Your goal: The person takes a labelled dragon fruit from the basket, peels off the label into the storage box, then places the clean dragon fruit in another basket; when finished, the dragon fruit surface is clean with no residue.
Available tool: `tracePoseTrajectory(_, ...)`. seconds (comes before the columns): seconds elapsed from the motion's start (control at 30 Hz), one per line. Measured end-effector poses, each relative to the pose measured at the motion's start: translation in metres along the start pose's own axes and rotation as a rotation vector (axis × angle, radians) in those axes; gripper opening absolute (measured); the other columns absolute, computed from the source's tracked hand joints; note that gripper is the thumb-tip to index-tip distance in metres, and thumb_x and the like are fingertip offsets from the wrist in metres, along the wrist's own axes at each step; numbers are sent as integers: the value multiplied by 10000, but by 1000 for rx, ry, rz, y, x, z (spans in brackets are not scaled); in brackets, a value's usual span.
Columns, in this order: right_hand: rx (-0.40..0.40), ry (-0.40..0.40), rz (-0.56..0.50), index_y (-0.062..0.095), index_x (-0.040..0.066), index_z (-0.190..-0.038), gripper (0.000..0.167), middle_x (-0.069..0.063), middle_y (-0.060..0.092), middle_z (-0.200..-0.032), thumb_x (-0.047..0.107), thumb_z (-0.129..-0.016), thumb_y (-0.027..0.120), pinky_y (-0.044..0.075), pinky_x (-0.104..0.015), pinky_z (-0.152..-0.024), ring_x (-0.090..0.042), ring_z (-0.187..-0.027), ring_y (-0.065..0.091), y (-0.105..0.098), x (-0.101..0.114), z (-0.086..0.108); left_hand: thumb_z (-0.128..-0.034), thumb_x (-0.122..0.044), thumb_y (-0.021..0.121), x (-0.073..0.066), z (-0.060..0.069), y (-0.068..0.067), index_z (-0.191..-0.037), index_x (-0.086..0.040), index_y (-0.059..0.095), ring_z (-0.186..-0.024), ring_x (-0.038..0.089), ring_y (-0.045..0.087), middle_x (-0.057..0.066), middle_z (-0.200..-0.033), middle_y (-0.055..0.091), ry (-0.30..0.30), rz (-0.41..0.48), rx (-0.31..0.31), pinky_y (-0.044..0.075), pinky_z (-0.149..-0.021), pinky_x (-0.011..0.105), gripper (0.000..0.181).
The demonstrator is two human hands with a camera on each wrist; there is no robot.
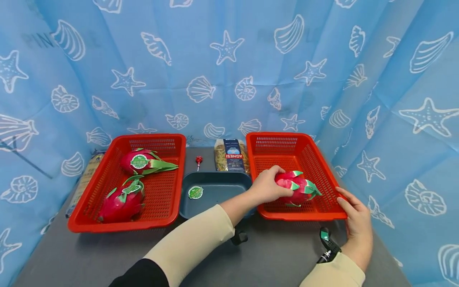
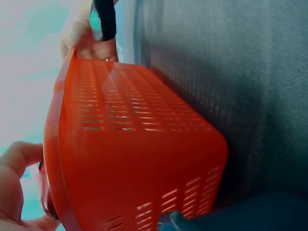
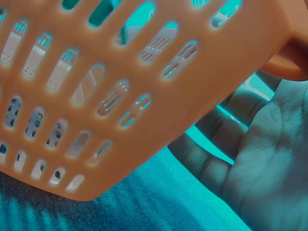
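My left hand (image 1: 269, 185) reaches over the near left rim of the right-hand red basket (image 1: 299, 216) and grips a pink dragon fruit (image 1: 295, 189) with green-tipped scales. Whether that fruit touches the basket floor I cannot tell. At the right side, my right hand (image 1: 356, 215) holds the basket's rim, thumb on top. In the right wrist view, the right hand's fingers (image 3: 216, 139) lie by the slotted outer wall. The left wrist view shows the basket's side (image 2: 134, 125) from low down, with part of the left hand (image 2: 12, 187) beyond the rim.
Another red basket (image 1: 123, 228) on the left holds two dragon fruits (image 1: 120, 205). Between the baskets sit a dark square pan (image 1: 218, 191) with a round green sticker, a red lollipop (image 1: 199, 160) and a pasta bag (image 1: 233, 156). A second bag (image 1: 84, 185) lies along the left basket.
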State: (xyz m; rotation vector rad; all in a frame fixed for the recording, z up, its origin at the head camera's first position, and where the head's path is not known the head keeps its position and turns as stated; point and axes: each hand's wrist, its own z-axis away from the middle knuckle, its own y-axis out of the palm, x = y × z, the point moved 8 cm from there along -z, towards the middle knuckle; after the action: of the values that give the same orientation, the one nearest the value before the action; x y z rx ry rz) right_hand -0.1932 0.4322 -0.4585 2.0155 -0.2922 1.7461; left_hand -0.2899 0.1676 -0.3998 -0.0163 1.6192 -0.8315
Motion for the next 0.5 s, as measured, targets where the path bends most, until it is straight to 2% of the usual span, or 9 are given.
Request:
tracePoseTrajectory(0.27, -11, 15, 0, 788, 182, -1181, 266, 104, 740, -1005, 50, -1000, 644, 568, -185, -720, -68, -794, 729, -3, -1, -2, -779, -339, 886, -3, 2, 11, -1206, -224, 564, -956, 81, 552, -57, -1122, 618, -18, -84, 57, 537, -713, 244, 547)
tracePoseTrajectory(0.5, -16, 16, 34, 769, 159, -1214, 256, 106, 740, -1000, 79, -998, 659, 567, -184, -728, -68, -792, 734, -3, -3, -1, -764, -375, 897, -5, 5, 21, -1162, -226, 535, -897, 92, 537, -36, -1051, 602, -57, -302, 121, 512, -695, 261, 558)
